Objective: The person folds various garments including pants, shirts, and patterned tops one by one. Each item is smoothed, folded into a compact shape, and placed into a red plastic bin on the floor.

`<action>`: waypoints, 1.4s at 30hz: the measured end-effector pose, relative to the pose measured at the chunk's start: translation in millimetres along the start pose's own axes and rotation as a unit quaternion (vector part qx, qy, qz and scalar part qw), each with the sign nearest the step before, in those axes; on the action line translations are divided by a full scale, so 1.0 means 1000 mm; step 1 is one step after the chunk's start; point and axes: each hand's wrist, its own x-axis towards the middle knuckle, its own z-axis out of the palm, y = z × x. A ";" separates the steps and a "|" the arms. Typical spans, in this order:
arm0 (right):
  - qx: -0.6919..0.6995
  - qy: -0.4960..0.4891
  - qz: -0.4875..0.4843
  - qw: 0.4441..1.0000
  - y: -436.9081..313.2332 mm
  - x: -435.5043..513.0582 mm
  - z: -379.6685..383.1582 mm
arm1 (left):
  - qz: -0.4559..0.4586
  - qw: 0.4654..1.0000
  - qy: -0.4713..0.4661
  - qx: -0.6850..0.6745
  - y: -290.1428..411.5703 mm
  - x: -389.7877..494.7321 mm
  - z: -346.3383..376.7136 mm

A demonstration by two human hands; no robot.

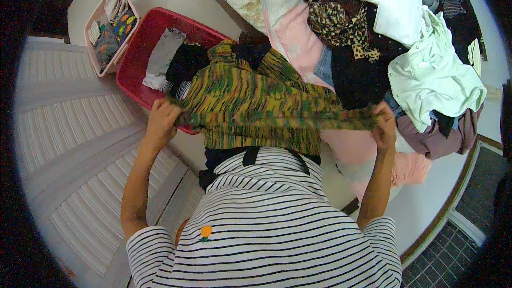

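Note:
A yellow, green and dark striped knitted garment point(256, 100) is stretched out across my lap and in front of me. My left hand point(163, 118) grips its left side close to the rim of a red plastic tub point(132, 60). At the other side my right hand point(384, 124) holds a drawn-out part of the same knit, slightly blurred. The garment's upper part lies over dark cloth at the tub's right side. Inside the tub are a grey cloth point(164, 54) and a black cloth point(188, 62).
A heap of clothes spreads from the top to the right, with a pink and white garment point(288, 28), a leopard-print cloth point(332, 20) and a pale green shirt point(432, 72). A small pink basket point(93, 54) holds folded cloth. Louvered doors point(80, 128) stand at the left.

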 end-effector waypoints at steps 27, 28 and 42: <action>-0.511 0.183 0.032 0.839 0.125 0.053 0.042 | -0.047 0.991 0.011 -0.123 0.019 0.120 0.058; -0.509 0.194 0.033 0.838 0.127 0.056 0.049 | -0.034 0.995 -0.011 -0.094 0.016 0.126 0.070; -0.386 0.270 -0.143 0.871 0.115 0.046 0.089 | -0.013 0.998 0.060 -0.018 0.021 0.113 0.064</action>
